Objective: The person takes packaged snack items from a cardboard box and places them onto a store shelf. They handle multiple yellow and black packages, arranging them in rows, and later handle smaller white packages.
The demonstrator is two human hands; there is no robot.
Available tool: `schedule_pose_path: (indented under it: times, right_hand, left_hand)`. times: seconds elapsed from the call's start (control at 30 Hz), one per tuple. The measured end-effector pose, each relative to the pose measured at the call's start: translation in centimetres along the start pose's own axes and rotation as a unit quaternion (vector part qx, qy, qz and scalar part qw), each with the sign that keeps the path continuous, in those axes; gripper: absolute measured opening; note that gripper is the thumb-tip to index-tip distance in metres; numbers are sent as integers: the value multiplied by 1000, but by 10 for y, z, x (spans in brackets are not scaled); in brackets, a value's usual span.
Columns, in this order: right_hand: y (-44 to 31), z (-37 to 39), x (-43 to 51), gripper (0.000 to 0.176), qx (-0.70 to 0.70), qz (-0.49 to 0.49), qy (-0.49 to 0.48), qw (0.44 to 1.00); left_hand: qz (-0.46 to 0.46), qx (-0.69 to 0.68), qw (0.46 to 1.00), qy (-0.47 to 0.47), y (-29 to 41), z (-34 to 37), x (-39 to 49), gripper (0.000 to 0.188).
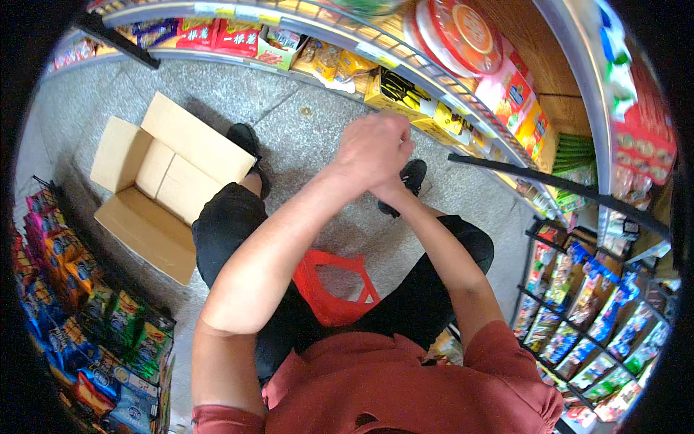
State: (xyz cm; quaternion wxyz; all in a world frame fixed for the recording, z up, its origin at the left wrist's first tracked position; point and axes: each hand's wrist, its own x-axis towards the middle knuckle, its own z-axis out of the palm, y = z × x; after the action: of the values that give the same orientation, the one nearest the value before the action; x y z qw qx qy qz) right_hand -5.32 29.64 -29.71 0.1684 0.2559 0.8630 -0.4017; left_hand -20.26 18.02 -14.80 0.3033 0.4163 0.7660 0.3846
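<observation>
Both hands meet in front of me above the floor, between my knees. My left hand (pixel 368 144) lies over the right one with its back facing up and its fingers curled. Most of my right hand (pixel 389 189) is hidden beneath it; only the part by the wrist shows clearly. I cannot tell whether anything is held between them. Below my forearms a red plastic bag (pixel 325 306) with a loop handle sits between my thighs. An open cardboard box (pixel 187 173) stands on the floor beyond my left knee, its flaps spread and its visible inside bare.
A curved-looking shelf (pixel 303 76) of packaged snacks runs ahead, with yellow display boxes (pixel 398 97) on its lower level. Round red-lidded tubs (pixel 469 35) sit higher up. Snack bags hang on a rack (pixel 103 336) at left; a black wire rack (pixel 585 314) of packets stands right.
</observation>
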Motion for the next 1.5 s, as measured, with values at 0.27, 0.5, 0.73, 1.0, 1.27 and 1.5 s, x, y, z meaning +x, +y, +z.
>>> schedule_pose_path:
  times: [0.27,0.5,0.73,1.0,1.27,1.5]
  right_hand:
    - [-42,-22,168,61,396,193,81,894]
    - [-51,-18,247,67,417,252,118,866]
    - [-44,-2,243,47,303,179,221,909]
    - [-44,23,202,32,308,63,297,902]
    - [-14,30,154,31,229,79,261,934]
    - [-41,17,173,28,210,32,289,933]
  left_hand:
    - [21,277,959,54,-47,38,4,23]
    - [-5,233,972,-20,-25,-17,4,22]
    - [-9,234,972,10,-22,-18,0,23]
    - [-14,237,971,20,-24,-16,0,24]
    - [-9,240,970,25,-17,-13,-3,25]
    - [-34,245,968,42,-26,-15,0,26]
